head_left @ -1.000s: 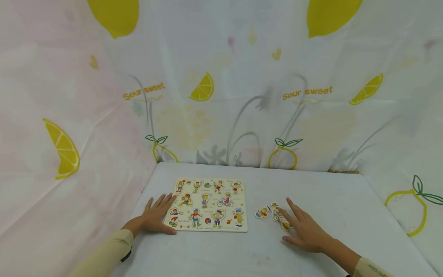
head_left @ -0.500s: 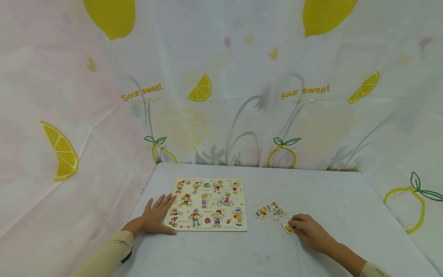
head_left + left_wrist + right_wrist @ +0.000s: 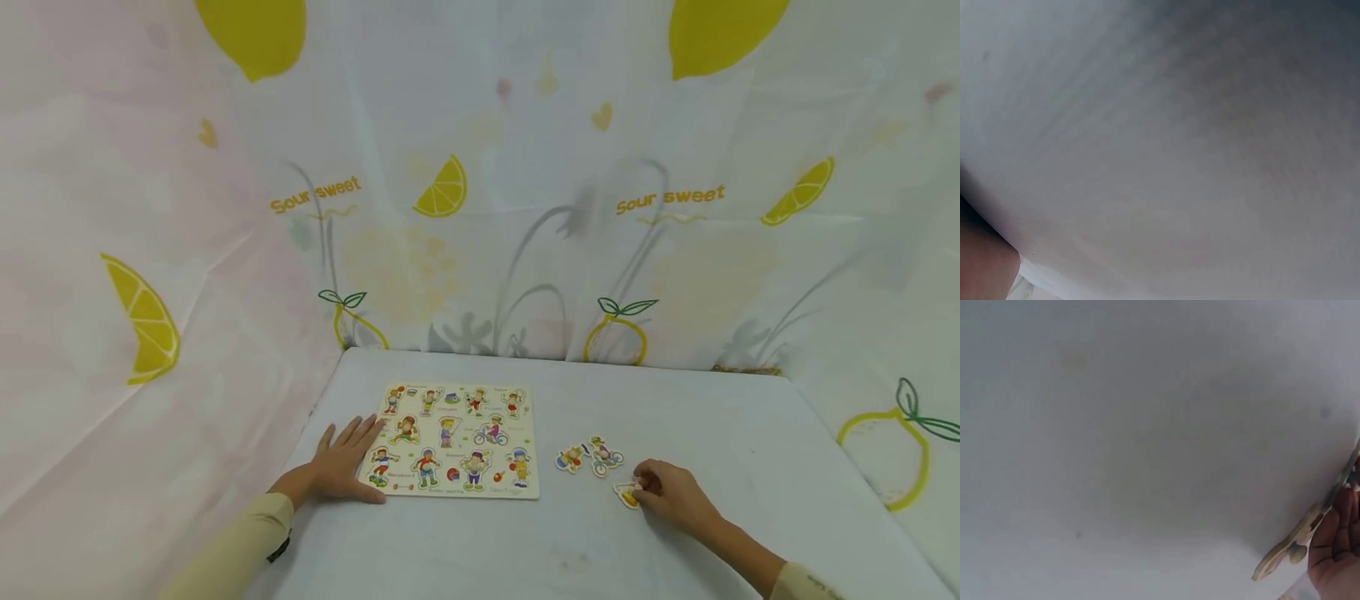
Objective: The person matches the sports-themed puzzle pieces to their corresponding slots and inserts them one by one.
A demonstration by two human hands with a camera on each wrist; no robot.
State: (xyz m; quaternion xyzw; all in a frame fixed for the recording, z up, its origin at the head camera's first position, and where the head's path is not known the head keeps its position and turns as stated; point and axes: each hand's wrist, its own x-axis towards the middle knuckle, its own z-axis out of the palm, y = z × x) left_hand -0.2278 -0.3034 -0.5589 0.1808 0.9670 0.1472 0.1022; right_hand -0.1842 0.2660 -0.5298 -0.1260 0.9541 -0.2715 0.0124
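My left hand (image 3: pixel 339 461) lies with fingers spread along the left edge of a cream wooden puzzle board (image 3: pixel 420 490). Printed on the board are several children playing sports. In the head view, my right hand (image 3: pixel 675 496) pinches a small puzzle piece (image 3: pixel 627 495), partly yellow, low over the table. Its fingers cover part of the piece. The right wrist view catches the piece (image 3: pixel 1279 553) edge-on, a round knob standing up from it, beside the curled fingers (image 3: pixel 1329 531). The left wrist view has mostly white cloth, with a bit of skin (image 3: pixel 985 262) at the lower left corner.
Between board and right hand lie two more pieces close together: one of a child on a bicycle (image 3: pixel 604 457), one with blue and orange (image 3: pixel 568 459). White cloth covers the table (image 3: pixel 465 550). Lemon-printed fabric (image 3: pixel 510 208) encloses the back and sides.
My right hand went from spread fingers over the pieces to pinching the yellow one, which now sits slightly apart from the other two. The left hand stays at the board.
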